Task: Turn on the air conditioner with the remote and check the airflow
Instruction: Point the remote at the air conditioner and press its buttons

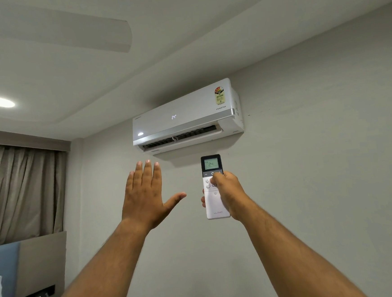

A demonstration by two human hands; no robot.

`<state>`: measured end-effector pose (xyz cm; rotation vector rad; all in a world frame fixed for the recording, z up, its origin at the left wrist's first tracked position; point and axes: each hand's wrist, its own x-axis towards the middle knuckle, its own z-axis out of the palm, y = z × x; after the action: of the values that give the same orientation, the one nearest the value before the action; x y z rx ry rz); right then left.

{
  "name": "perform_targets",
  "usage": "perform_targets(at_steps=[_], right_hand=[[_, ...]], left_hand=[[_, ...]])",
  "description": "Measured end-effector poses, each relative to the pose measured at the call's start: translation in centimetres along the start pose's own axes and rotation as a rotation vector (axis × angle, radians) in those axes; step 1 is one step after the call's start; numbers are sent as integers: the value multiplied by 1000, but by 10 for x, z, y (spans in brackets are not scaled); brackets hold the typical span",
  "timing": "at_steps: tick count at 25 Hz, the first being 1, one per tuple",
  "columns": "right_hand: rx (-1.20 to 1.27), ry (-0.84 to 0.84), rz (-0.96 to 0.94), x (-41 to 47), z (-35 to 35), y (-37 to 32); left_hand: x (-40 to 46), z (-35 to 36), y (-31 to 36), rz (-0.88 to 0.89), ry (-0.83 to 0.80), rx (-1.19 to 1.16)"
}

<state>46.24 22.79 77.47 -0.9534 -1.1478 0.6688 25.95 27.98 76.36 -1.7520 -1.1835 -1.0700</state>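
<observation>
Your right hand (228,194) grips the white remote (214,189) upright, fingers wrapped around its body and thumb laid on the buttons below its screen, which reads 24. Your left hand (145,197) is raised flat and empty, fingers straight together and thumb spread, below the wall-mounted air conditioner (185,116). The unit's panel shows 24 and its louvre (182,137) stands open.

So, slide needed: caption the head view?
Right hand aims white remote at wall-mounted white air conditioner; open left hand below vent.
</observation>
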Motion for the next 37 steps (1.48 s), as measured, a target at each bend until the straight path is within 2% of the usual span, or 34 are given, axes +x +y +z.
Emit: perform_targets(at_steps=[25, 31, 37], right_hand=[[6, -43, 28, -14, 5, -4], [74, -54, 75, -16, 6, -5], [86, -43, 100, -17, 13, -2]], left_hand=[[-5, -8, -3, -17, -1, -1], [-8, -9, -8, -21, 3, 3], [-12, -5, -14, -38, -45, -13]])
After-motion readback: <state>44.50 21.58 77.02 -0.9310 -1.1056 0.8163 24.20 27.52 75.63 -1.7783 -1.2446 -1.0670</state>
